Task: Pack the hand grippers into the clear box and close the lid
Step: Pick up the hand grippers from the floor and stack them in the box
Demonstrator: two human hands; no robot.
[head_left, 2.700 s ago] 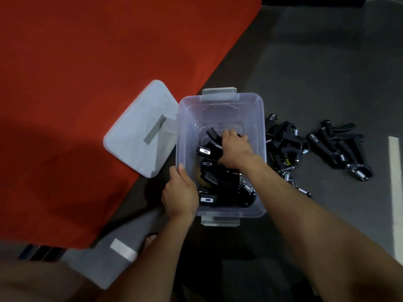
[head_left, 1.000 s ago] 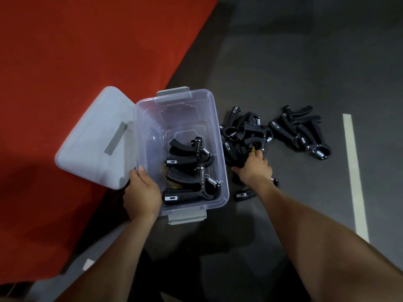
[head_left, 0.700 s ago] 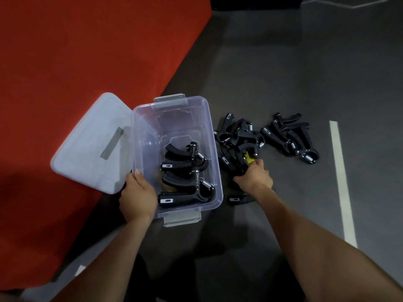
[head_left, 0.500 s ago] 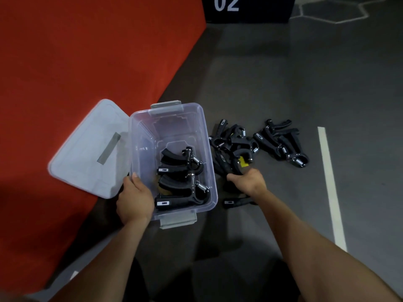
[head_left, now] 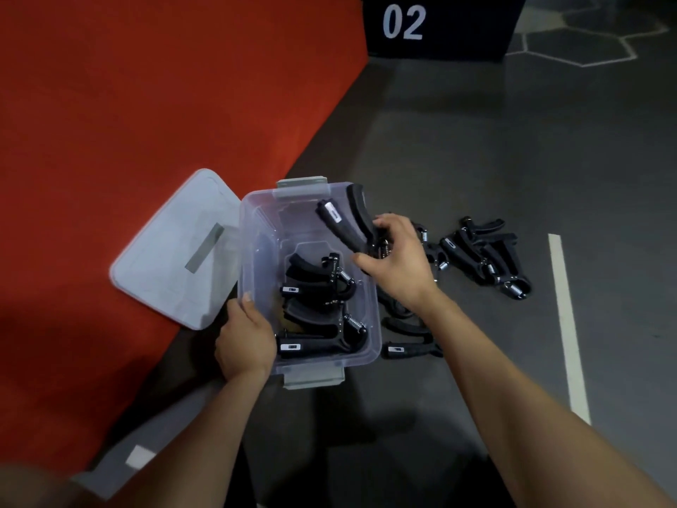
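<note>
Black hand gripper [head_left: 346,223] is grasped by the right hand [head_left: 397,264] above the clear box [head_left: 256,229]; left hand [head_left: 247,341] grips its near-left corner.

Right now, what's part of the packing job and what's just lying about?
Job: clear box; lid; gripper in right hand; grippers in box; grippers on floor.
Lying about: red mat; black block marked 02; white line.
</note>
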